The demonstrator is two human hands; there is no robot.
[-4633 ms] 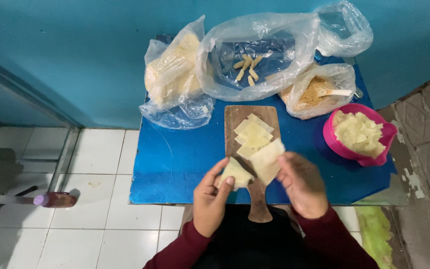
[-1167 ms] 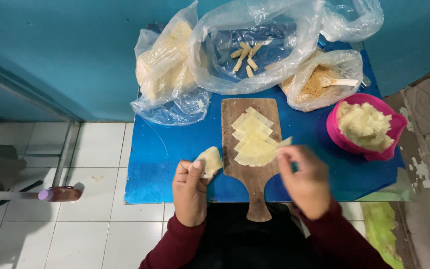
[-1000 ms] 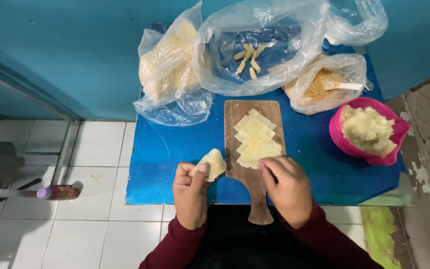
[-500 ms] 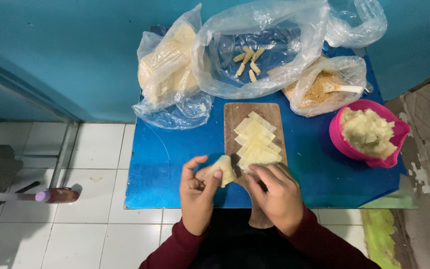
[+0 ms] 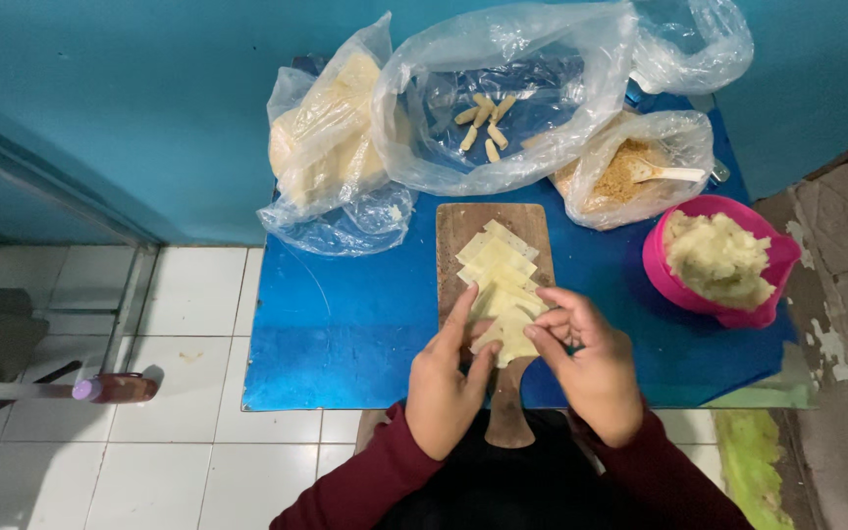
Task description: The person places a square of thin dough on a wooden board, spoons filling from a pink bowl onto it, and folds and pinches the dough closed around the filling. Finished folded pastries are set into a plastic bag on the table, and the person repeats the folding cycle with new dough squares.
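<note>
Head view shows the left hand (image 5: 449, 388) and right hand (image 5: 591, 368) pinching a thin pale-yellow dough square (image 5: 507, 332) between fingertips over the brown wooden cutting board (image 5: 465, 231), where an uneven pull could tear it or drag the stacked sheets (image 5: 495, 263) askew.

The scene was dimly and evenly lit with a cool, bluish cast, and shadows stayed soft, the darkest pooling under the blue table (image 5: 345, 334) and along the left edge of the frame. Pale glare sat on the crinkled clear plastic bags (image 5: 503, 88) at the top, washing out some of their folds. The picture was fairly sharp in the middle, slightly soft and grainy on the hands, while the wide lens bent the wall and floor tiles (image 5: 198, 294) outward toward the corners.
</note>
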